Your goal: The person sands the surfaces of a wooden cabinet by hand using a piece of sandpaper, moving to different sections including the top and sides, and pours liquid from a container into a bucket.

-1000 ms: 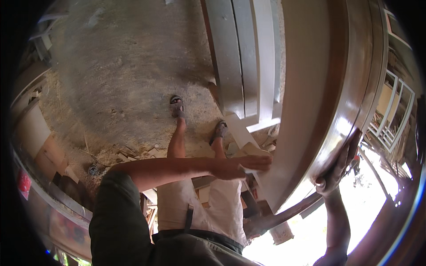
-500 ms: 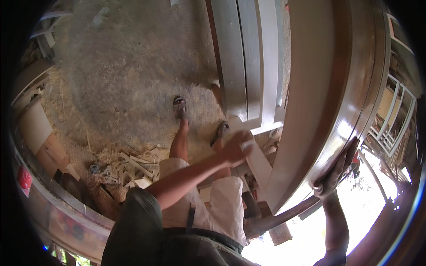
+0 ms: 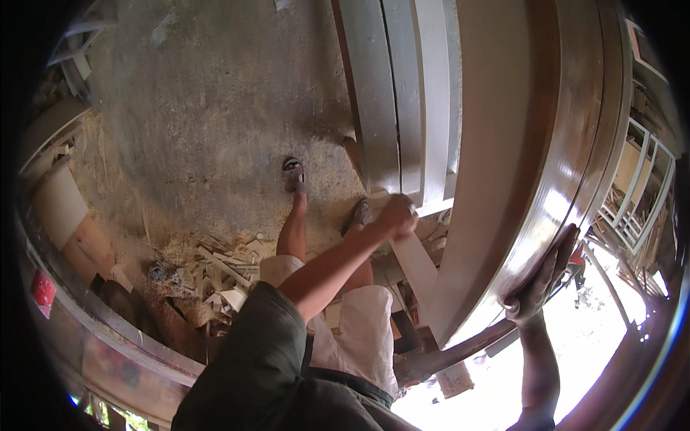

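Note:
On the right, a long wooden panel [image 3: 499, 172] with a pale face and a glossy brown edge [image 3: 575, 158] runs from the top of the view down toward me. My right hand [image 3: 537, 284] lies against the brown edge near its lower end, fingers stretched out flat. My left hand [image 3: 399, 217] is closed in a fist left of the panel, over a pale board [image 3: 415, 262]. Whatever it may hold is hidden by the fingers. Just beyond it are grey-painted boards [image 3: 377, 93] and a white strip [image 3: 434, 93].
Wood offcuts [image 3: 219, 269] and sawdust lie on the concrete floor [image 3: 208, 122] by my feet. Boards [image 3: 57, 208] lean at the left, beside a long curved-looking rail [image 3: 122, 359]. A white slatted frame [image 3: 640, 187] stands at the far right.
My left hand has shifted slightly and shows less blur, and its forearm and sleeve have swung to the right. My right hand stays on the brown edge.

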The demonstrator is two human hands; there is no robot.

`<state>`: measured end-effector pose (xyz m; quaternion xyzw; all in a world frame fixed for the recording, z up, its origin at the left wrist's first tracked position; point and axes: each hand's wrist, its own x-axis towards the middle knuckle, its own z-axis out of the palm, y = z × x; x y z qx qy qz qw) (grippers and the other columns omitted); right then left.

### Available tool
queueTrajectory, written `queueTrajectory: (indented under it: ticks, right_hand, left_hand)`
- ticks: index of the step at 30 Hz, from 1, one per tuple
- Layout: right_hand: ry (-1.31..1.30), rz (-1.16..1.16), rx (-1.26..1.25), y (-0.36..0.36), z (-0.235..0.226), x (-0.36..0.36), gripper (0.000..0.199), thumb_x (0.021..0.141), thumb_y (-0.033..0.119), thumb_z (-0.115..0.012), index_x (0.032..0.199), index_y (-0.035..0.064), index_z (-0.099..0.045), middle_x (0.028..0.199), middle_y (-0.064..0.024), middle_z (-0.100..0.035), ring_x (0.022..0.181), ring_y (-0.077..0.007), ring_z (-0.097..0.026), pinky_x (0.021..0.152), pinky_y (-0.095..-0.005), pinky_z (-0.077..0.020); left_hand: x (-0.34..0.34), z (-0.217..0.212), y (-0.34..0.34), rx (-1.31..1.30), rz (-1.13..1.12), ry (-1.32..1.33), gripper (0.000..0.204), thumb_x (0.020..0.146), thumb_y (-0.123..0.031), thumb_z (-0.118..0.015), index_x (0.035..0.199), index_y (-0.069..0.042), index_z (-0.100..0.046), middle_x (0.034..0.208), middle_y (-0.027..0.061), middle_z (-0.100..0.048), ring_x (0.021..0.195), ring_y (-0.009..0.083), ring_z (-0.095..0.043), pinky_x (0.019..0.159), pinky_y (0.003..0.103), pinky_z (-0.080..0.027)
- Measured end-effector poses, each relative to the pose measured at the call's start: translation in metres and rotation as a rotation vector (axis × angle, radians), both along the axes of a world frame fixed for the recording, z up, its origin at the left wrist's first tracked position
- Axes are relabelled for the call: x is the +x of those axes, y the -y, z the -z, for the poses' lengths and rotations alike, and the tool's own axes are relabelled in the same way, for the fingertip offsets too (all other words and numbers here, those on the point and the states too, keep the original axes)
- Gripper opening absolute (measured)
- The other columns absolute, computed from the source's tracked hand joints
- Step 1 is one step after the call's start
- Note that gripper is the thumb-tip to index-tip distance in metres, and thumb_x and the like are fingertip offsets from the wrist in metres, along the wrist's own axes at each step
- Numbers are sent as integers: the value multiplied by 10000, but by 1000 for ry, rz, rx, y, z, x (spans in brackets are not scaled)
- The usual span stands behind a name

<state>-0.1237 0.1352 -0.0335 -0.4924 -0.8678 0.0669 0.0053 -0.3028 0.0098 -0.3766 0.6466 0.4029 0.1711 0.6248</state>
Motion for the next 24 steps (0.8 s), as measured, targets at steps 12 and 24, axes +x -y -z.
queueTrajectory:
  ticks: [12,24]
  right_hand:
    - [5,21,-1,10,-3,2,969,936,782,-237,1603,82,-173,1631,-279,-143,1509,-469,-148,1189,-653,-145]
    - [-27,101,-40,-3,-11,-32,955,948,772,-236,1598,74,-192,1618,-301,-162,1502,-473,-173,1188,-642,-156]
  left_hand:
    - [-27,-15,-1,-374,-133,303,413,914,-272,-578,1253,-37,-609,1386,208,-536,1274,358,-520,1091,439,-397]
    - [-49,-19,-31,-615,120,291,521,954,-227,-565,1442,-81,-459,1385,173,-559,1284,327,-537,1102,388,-401]
